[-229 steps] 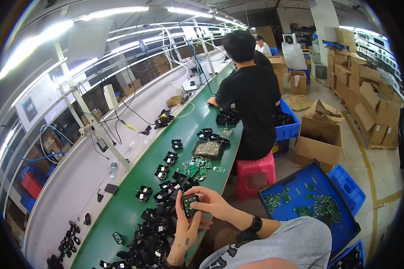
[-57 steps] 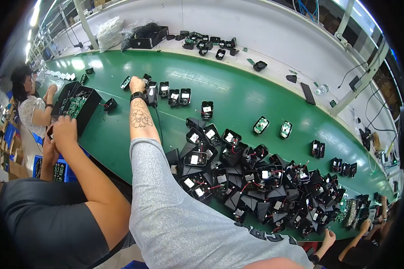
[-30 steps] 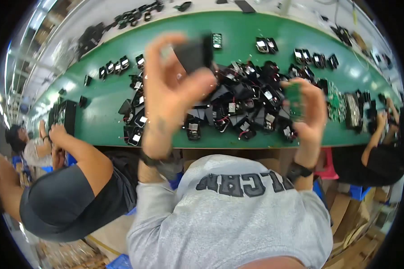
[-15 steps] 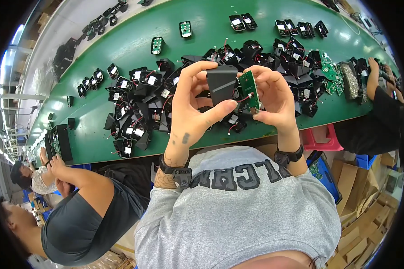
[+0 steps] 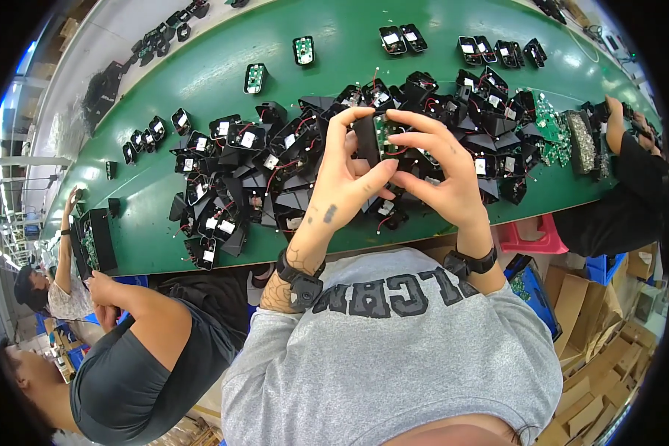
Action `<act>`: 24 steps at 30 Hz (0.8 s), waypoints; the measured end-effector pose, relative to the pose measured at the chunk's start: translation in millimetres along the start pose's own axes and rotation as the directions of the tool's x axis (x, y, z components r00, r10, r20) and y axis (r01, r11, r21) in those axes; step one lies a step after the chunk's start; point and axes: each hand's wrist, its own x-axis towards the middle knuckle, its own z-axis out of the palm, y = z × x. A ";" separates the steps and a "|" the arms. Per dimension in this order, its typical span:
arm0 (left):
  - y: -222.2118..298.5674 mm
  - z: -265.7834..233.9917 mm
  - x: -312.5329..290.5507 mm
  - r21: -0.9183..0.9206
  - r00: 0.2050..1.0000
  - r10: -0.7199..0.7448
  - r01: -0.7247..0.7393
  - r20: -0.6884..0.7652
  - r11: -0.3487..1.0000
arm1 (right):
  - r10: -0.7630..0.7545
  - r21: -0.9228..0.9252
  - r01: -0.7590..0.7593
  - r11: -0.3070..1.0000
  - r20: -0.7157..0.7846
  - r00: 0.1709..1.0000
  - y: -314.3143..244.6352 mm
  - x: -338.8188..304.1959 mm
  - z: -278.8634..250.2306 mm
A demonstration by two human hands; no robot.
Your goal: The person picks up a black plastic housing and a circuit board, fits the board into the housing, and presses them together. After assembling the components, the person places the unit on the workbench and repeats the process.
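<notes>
Now I see the left hand (image 5: 347,186) gripping a black case (image 5: 364,139) above the counter (image 5: 349,44), the right hand (image 5: 450,178) holding a circuit board (image 5: 383,134) at its mouth; a crooked push could jam it.

Across the middle of the workbench (image 5: 201,89) I see a heap of casings (image 5: 290,141); above it, one casing (image 5: 364,140) between the left hand (image 5: 346,178) and right hand (image 5: 450,171). Right of the heap lie circuit boards (image 5: 548,141), then small parts (image 5: 581,141); left, a box (image 5: 105,241). Near right, a stool (image 5: 534,236).
</notes>
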 end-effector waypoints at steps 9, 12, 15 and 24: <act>-5.1 9.5 4.5 -0.075 1.000 0.014 -0.016 -0.018 0.997 | 0.127 0.126 -0.093 0.988 -0.297 0.946 15.0 -12.0 19.3; -3.8 12.1 5.2 -0.041 0.997 0.039 -0.042 -0.062 0.998 | 0.112 0.114 -0.080 0.990 -0.308 0.945 6.6 -10.8 16.6; -7.5 10.3 6.4 -0.008 0.995 0.069 -0.069 -0.072 0.998 | 0.100 0.153 -0.057 0.987 -0.296 0.950 7.1 -12.1 18.2; -9.3 18.4 6.2 0.173 0.949 0.267 -0.239 -0.170 0.956 | 0.499 0.678 -0.240 0.695 -0.213 0.840 -7.4 -13.5 29.7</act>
